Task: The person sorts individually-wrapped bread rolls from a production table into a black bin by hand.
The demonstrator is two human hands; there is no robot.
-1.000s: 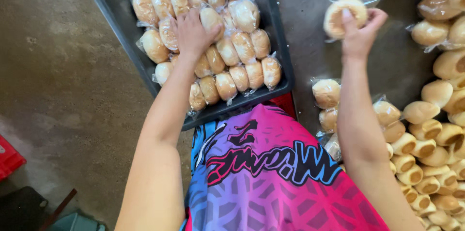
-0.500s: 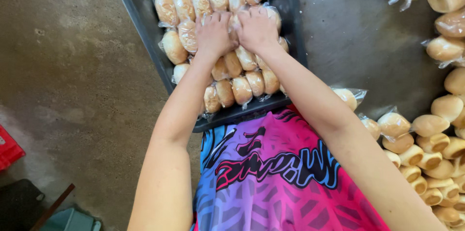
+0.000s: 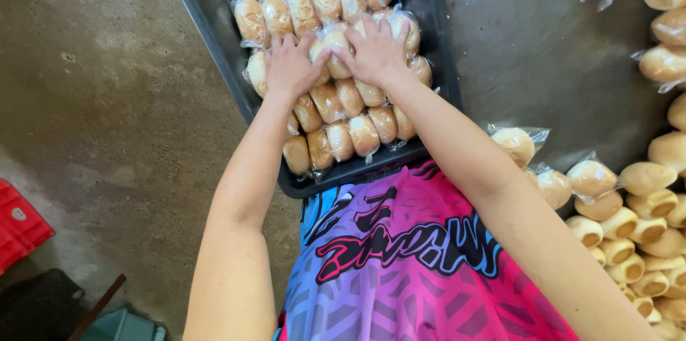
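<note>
A dark tray (image 3: 429,48) holds several rows of bagged bread rolls (image 3: 350,134), packed on edge. My left hand (image 3: 289,63) lies flat on the rolls in the middle of the tray, fingers spread. Beside it, my right hand (image 3: 375,51) presses down on the rolls to the right, fingers apart too. Neither hand grips a roll; whether one sits under the right palm is hidden. Both arms reach out over my pink and blue patterned shirt (image 3: 400,255).
Loose bagged rolls (image 3: 518,142) lie on the grey metal table (image 3: 529,48) right of the tray, with a pile of unbagged rolls (image 3: 643,241) at the right edge. The concrete floor (image 3: 107,98) is left; a red crate (image 3: 18,223) sits low left.
My right hand, which held a bagged roll up at the right one second ago, has come over to the tray and now rests on the packed rolls. The left hand stayed on the tray.
</note>
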